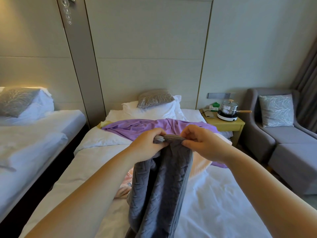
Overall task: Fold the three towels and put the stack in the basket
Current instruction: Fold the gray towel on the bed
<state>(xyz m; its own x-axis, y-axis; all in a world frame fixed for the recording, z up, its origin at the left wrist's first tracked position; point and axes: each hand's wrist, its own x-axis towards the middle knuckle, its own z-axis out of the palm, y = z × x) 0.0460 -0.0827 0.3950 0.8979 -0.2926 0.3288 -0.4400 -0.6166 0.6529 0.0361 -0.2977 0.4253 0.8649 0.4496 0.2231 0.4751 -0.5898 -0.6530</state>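
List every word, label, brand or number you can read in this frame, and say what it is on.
No text can be read in this frame.
On the green box on the nightstand: any print is too small and blurred to read.
On the wall panel: no legible marks.
On the grey towel: no tag or print shows.

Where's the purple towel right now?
In the head view, the thin purple towel lies spread across the white bed, just behind the left hand and right hand, which grip the dark grey textured towel.
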